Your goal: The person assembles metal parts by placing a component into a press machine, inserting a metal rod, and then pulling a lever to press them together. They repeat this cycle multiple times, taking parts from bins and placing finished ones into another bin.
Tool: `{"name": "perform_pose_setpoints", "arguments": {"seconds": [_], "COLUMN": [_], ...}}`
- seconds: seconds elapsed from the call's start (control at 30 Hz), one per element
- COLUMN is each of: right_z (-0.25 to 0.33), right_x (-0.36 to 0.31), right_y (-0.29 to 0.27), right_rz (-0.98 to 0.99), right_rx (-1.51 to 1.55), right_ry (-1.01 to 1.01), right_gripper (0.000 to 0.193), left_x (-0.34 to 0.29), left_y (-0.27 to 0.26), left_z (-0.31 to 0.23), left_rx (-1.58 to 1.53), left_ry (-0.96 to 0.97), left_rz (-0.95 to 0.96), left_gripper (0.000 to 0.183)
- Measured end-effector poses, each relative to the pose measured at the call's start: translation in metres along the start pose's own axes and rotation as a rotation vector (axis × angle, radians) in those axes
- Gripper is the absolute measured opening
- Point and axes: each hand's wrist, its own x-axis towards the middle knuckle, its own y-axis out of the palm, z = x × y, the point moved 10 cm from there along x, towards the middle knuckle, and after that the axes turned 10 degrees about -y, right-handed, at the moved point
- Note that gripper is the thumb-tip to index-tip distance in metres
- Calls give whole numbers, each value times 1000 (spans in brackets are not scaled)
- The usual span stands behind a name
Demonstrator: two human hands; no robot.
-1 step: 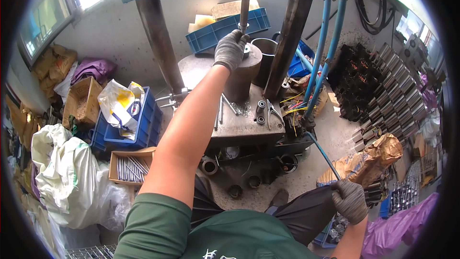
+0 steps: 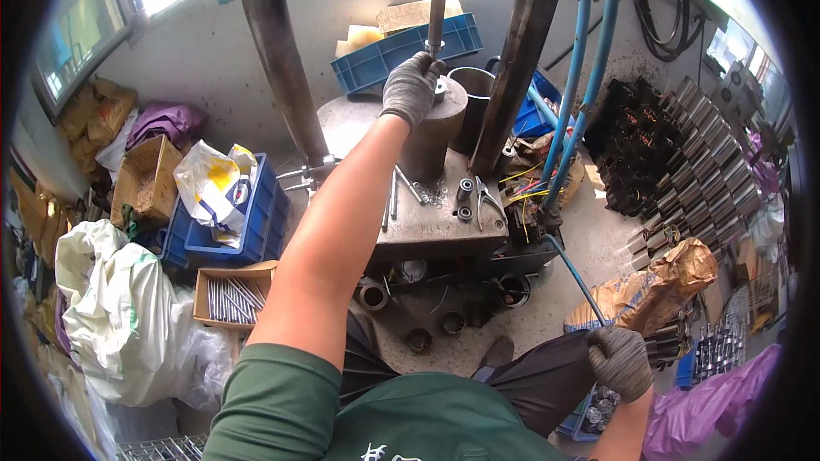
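Note:
My left hand point(image 2: 412, 90), in a grey knit glove, reaches up to the press, its fingers closed round the lower end of a metal rod point(image 2: 436, 13). A pale collar point(image 2: 434, 45) sits on the rod just above the fingertips. Beneath the hand stands a thick steel cylinder point(image 2: 427, 141), with a small ring-shaped part point(image 2: 440, 90) on its top, partly hidden by the glove. Down at the right, my gloved right hand point(image 2: 622, 363) is wrapped round the end of a blue lever point(image 2: 576, 277) that slants up to the machine.
On the press bed point(image 2: 410, 235) lie pliers point(image 2: 489, 205), bearings point(image 2: 465, 196), thin rods point(image 2: 393, 196) and small rings. Blue hoses point(image 2: 581, 85) hang at right, near stacked metal tubes point(image 2: 700, 154). A blue crate point(image 2: 273, 222) and a box of rods point(image 2: 235, 299) stand at left.
My right hand and the lever's end have shifted very slightly downward. The left hand stays in place at the rod.

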Motion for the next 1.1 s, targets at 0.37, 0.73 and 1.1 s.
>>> {"name": "perform_pose_setpoints", "arguments": {"seconds": [0.37,0.73,1.1], "right_z": [-1,-40,5], "right_x": [1,160,22], "right_y": [-6,-142,14], "right_rz": [12,-661,335], "right_rx": [9,-95,35], "right_ry": [133,-117,-58], "right_gripper": [25,27,33], "left_x": [-9,-3,-5], "left_y": [-2,8,-9], "left_z": [-7,-2,0], "left_rx": [-38,-120,-41], "left_ry": [-47,-66,-25], "left_rz": [53,81,-16], "left_gripper": [30,28,27]}}
